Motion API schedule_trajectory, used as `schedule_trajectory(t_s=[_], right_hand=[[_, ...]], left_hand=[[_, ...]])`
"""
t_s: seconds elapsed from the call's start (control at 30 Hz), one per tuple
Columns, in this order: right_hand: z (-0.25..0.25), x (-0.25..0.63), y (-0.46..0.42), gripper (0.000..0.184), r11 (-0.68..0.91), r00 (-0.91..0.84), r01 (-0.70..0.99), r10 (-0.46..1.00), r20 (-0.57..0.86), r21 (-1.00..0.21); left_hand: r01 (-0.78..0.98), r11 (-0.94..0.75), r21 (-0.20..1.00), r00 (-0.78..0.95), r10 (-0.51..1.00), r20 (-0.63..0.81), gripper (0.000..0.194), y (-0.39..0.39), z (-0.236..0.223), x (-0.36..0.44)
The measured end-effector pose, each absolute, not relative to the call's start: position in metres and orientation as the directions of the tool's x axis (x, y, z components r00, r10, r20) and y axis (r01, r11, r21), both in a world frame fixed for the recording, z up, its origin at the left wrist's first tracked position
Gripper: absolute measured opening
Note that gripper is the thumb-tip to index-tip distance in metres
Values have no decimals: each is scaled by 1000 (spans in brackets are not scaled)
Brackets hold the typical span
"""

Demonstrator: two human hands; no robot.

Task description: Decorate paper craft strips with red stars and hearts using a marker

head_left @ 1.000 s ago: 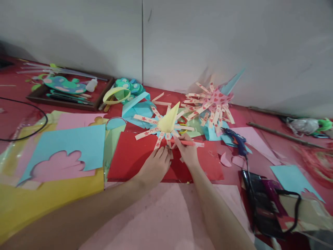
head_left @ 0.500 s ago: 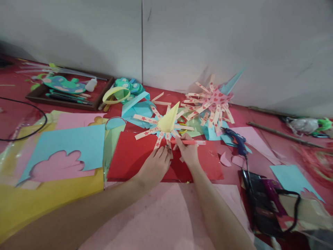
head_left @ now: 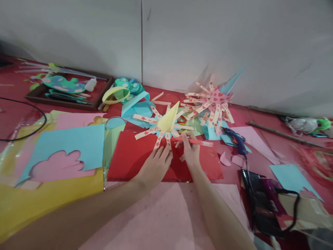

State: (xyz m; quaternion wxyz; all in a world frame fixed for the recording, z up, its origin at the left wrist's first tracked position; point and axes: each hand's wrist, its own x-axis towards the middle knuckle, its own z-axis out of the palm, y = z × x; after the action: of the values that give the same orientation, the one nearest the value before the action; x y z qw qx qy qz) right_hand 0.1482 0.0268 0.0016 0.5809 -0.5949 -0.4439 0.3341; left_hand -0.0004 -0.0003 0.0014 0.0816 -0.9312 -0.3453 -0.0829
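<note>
My right hand (head_left: 191, 147) pinches a red pen (head_left: 201, 142), its tip just right of a pale strip marked "E" and "e" in red. The strip belongs to a paper craft (head_left: 158, 133) with a pale yellow cone (head_left: 168, 119) on a light blue base and strips fanning outward. Some strips carry red letters and stars. The fingers of my left hand (head_left: 156, 160) lie flat over the near ends of the lower strips, pressing them onto a red sheet (head_left: 125, 156).
Behind to the right stands a similar pink craft (head_left: 217, 99) with a blue cone. A glue gun (head_left: 238, 139) lies on the right with its cord. A brown tray (head_left: 65, 102) holds pens and a small white bottle. Cut blue paper (head_left: 88, 139) covers the left.
My right hand and the red pen have moved slightly right, away from the lettered strip. A small "e" now shows under the "E". My left hand stays in place.
</note>
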Motion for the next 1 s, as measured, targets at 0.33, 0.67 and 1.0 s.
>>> schedule_trajectory(t_s=[0.33,0.67,1.0], right_hand=[[0,148,27,31,33,372,225,921,117,-974],[-3,144,22,34,3,279,341,955,104,-940],[-1,144,22,33,46,153,393,982,114,-918]], left_hand=[[561,-811,-165,828,549,116,42,-11,15,-1],[544,-831,-119,838,530,128,38,-9,17,-2],[553,-831,-52,830,546,114,34,-8,16,-2]])
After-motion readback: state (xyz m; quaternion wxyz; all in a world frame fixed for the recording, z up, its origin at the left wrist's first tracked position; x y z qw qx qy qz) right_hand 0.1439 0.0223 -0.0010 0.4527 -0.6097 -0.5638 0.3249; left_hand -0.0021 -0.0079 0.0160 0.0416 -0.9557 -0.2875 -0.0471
